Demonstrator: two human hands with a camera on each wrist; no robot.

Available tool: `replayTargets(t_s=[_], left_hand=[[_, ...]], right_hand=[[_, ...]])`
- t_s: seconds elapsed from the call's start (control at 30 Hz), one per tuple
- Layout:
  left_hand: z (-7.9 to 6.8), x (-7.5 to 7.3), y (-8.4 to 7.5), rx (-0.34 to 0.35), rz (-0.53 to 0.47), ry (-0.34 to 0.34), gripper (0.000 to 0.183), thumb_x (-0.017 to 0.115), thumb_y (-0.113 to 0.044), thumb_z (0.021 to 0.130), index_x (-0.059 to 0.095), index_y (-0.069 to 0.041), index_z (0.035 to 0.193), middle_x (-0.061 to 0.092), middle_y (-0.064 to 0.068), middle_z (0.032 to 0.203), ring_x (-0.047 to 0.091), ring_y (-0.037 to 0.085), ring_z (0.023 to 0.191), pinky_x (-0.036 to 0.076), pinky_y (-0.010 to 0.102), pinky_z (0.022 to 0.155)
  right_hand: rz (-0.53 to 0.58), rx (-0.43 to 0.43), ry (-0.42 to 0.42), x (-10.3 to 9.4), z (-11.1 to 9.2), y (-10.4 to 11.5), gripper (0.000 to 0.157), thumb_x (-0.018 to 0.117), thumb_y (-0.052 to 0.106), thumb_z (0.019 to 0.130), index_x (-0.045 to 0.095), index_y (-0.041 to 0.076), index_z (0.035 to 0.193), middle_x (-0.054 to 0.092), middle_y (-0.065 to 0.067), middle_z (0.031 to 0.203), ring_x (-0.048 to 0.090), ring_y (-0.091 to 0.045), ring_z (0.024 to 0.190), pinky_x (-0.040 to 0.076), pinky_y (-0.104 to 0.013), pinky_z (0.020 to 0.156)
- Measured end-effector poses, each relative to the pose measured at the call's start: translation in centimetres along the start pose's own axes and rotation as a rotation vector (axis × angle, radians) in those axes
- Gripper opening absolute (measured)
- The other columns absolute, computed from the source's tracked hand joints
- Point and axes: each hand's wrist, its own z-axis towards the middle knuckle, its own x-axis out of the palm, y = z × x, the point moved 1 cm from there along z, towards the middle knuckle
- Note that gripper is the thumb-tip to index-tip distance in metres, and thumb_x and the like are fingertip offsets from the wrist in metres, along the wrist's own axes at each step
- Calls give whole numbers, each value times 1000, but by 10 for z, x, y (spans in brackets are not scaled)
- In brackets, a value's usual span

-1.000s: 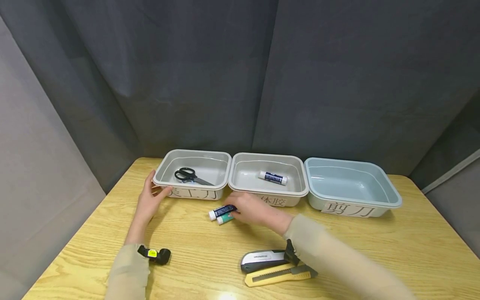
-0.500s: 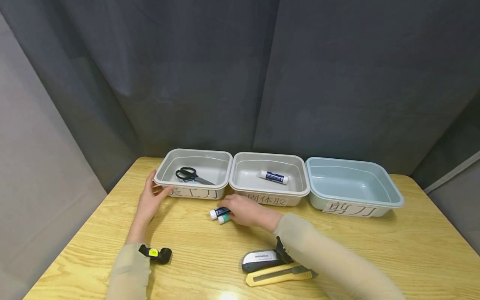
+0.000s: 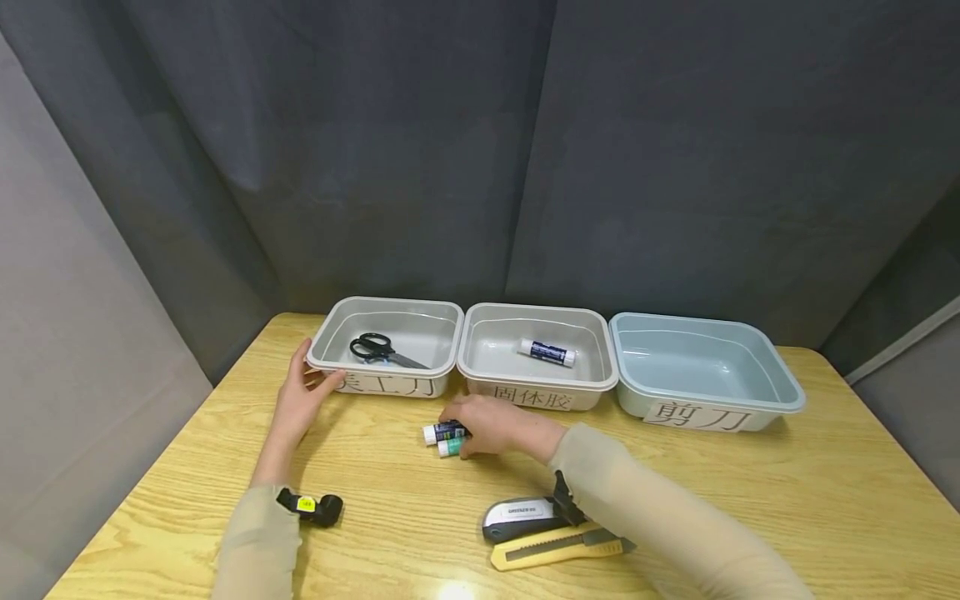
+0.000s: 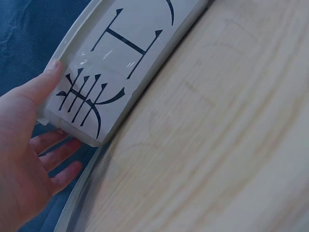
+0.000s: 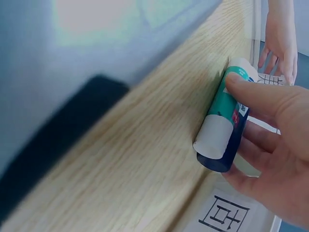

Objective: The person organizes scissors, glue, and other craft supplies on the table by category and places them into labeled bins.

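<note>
My right hand (image 3: 487, 423) grips two glue sticks side by side just in front of the middle bin. One is navy (image 3: 446, 432) with a white cap; the other is green (image 5: 223, 102), with my thumb across it. My fingers bear on the navy stick from the other side, and the hand partly hides both. At the left, my left hand (image 3: 296, 402) holds the near left corner of a grey bin (image 3: 405, 302), thumb on the front rim and fingers round the end wall. Inside that bin lie black-handled scissors (image 3: 372, 345), over something bluish.
A second grey bin (image 3: 536, 311) stands in the middle with a navy glue stick (image 3: 548, 353) in it. Right of it is a pale blue bin (image 3: 678, 323). A silver-and-black utility knife (image 3: 521, 521) and a yellow one (image 3: 551, 548) lie near my right sleeve. Dark curtain hangs behind.
The right hand has shifted slightly left and turned, uncovering more of the middle bin's label. The glue sticks in it now point more squarely left. The left hand holds still.
</note>
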Motion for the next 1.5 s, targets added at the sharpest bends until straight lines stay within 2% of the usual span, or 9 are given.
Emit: replayTargets(t_s=[0.53, 0.77, 1.07, 1.5], left_hand=[[1, 2, 1, 4, 1, 0, 85, 64, -36, 84, 9, -22, 147, 38, 22, 137, 44, 38, 117, 39, 49, 95], [0, 2, 0, 8, -5, -1, 85, 64, -38, 83, 9, -22, 147, 36, 22, 138, 43, 39, 117, 40, 48, 95], [0, 1, 0, 14, -1, -3, 85, 63, -37, 84, 9, -18, 147, 36, 23, 138, 44, 40, 117, 40, 49, 95], [1, 1, 0, 5, 4, -1, 86, 64, -37, 84, 9, -20, 147, 36, 22, 139, 43, 38, 117, 40, 50, 95]], right_hand=[[-3, 45, 40, 1, -3, -1, 59, 79, 30, 67, 55, 15, 120, 54, -2, 118, 53, -17, 103, 47, -34, 88], [27, 16, 7, 2, -4, -3, 55, 78, 26, 68, 57, 13, 117, 55, -2, 116, 53, -16, 101, 46, -32, 89], [80, -16, -49, -5, -7, -5, 40, 75, 19, 74, 62, 12, 110, 58, -1, 107, 54, -12, 93, 46, -26, 85], [82, -15, -84, -12, -14, -4, 39, 73, 17, 76, 60, 11, 113, 58, 1, 104, 56, -12, 92, 47, -27, 86]])
